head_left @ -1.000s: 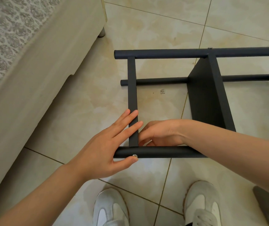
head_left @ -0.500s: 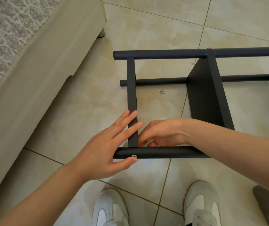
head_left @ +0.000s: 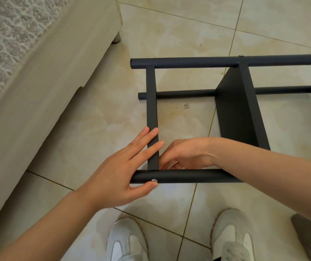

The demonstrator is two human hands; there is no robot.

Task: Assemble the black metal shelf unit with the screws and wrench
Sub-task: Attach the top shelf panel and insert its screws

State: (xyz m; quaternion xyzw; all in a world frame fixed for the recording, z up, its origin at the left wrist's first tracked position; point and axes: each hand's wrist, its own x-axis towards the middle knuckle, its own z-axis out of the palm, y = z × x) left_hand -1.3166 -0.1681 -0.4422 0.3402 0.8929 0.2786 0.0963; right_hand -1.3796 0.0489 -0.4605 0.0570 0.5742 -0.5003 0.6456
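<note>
The black shelf unit (head_left: 233, 117) is lying sideways on the floor (head_left: 169, 34), from centre toward 3 o'clock, and its near-left corner joint is being fastened. The left hand (head_left: 120, 172) is resting open on the crossbar (head_left: 151, 102), thumb touching the screw (head_left: 153, 180). The right hand (head_left: 186, 155) is curling in at the joint's 3 o'clock, and I cannot tell what it grips. Tightening is probably coming next, calling for the wrench, not in view.

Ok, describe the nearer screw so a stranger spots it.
The black shelf frame lies on the tiled floor. On its tube nearest the shoes, a silver screw head sits by the thumb of the left hand; the other screw is on the far tube.
</note>
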